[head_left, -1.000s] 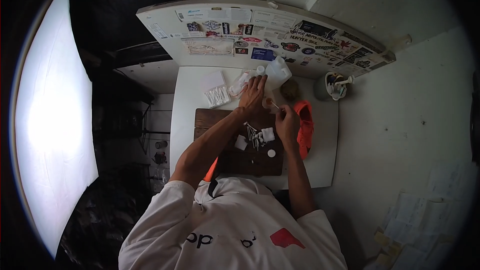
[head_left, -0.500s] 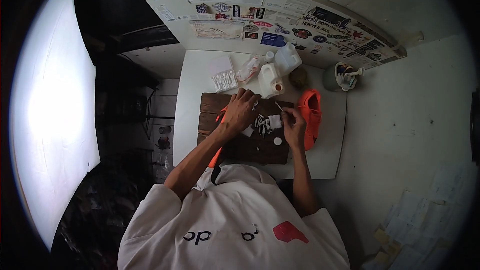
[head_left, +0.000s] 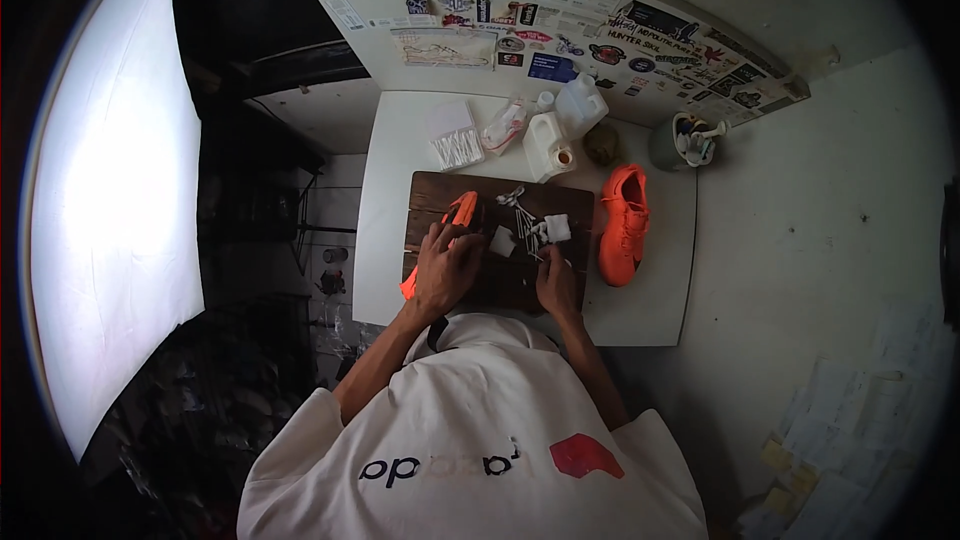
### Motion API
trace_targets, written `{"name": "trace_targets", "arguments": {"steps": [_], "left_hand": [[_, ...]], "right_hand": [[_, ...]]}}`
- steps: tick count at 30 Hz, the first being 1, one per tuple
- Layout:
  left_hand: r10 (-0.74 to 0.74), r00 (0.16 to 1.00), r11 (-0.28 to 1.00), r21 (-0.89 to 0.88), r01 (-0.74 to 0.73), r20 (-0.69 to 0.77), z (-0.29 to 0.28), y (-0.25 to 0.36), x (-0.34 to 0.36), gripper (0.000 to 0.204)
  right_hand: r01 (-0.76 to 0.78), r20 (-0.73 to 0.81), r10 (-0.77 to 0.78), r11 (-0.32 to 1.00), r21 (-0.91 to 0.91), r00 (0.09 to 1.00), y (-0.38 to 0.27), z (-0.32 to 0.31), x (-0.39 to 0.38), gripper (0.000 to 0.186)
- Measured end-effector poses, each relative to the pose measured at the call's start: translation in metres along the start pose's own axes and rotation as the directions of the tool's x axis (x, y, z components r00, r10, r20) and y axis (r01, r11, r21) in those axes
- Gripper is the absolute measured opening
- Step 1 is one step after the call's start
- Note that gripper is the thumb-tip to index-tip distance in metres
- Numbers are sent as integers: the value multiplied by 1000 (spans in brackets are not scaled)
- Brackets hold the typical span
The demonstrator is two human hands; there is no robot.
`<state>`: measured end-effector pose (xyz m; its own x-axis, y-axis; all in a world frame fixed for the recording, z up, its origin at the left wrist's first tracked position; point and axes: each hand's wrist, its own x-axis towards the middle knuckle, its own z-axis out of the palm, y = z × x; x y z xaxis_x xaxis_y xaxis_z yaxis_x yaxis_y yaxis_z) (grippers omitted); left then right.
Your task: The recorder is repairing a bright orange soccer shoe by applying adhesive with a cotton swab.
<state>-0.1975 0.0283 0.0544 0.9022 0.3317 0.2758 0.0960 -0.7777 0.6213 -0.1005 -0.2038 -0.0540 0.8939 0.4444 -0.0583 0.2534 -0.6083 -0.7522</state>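
An orange shoe (head_left: 463, 208) lies along the left side of a dark wooden board (head_left: 500, 289). Over its middle, my left hand (head_left: 445, 265) is closed with bent fingers, covering part of it. At the board's right side, my right hand (head_left: 556, 282) pinches a thin white cotton swab (head_left: 533, 257) near its fingertips. Just beyond that hand are scattered cotton swabs (head_left: 521, 219) and a white cotton pad (head_left: 557, 228). A second white pad (head_left: 503, 241) lies between the hands. The other orange shoe (head_left: 625, 225) stands right of the board.
At the back of the white table (head_left: 385, 180) are a box of cotton swabs (head_left: 458, 148), a clear plastic bag (head_left: 503, 127), an uncapped white jug (head_left: 545, 145) and a translucent jug (head_left: 580, 108). A bin (head_left: 683, 143) sits at the right rear. A stickered panel (head_left: 460, 10) rises behind.
My left hand has moved back from the far part of the board onto the left shoe. My right hand has come nearer to me, with the swab lowered.
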Motion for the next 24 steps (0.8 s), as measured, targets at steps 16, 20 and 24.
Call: {"name": "trace_targets", "arguments": {"steps": [16, 20, 24], "left_hand": [[-246, 969, 966, -84, 243, -19, -19, -34, -29, 22], [-55, 996, 966, -249, 71, 68, -17, -10, 1, 22], [47, 995, 959, -283, -20, 91, -10, 11, 48, 22]], "right_hand": [[19, 63, -28, 989, 147, 998, -37, 0, 3, 11], [126, -14, -127, 961, 245, 992, -63, -25, 15, 11], [230, -231, -206, 970, 79, 951, -65, -59, 70, 11]]}}
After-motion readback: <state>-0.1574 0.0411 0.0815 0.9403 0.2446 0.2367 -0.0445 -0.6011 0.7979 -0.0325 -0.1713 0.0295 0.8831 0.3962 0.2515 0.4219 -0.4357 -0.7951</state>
